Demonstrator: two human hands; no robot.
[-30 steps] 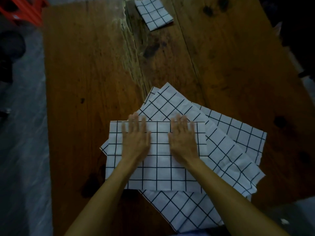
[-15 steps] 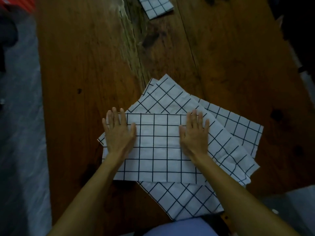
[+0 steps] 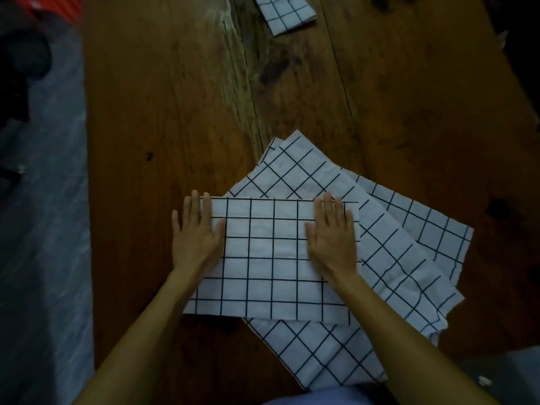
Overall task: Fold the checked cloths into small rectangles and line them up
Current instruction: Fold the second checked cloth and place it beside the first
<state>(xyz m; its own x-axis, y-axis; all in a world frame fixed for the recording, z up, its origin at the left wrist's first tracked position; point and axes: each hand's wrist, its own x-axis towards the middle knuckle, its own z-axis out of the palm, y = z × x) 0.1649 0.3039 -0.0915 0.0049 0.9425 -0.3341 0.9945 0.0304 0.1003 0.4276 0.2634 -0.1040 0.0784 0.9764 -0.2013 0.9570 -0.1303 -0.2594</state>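
Head view: hands (image 3: 196, 235) (image 3: 333, 235) farther apart than before on top cloth (image 3: 271, 258).

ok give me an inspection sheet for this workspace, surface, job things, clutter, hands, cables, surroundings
surface: wooden table, dark knots, pale worn streak along a plank seam.
job's things: top checked cloth folded to a rectangle, lying square to the person on a skewed pile of cloths; one small folded cloth at the far edge, partly out of frame.
clutter: nothing seen on the table.
hands: left hand flat on the top cloth's left edge, fingers partly over the wood; right hand flat near its right edge.
cables: nothing seen.
surroundings: grey floor on the left, a red object and dark shapes at upper left, too dim to identify.
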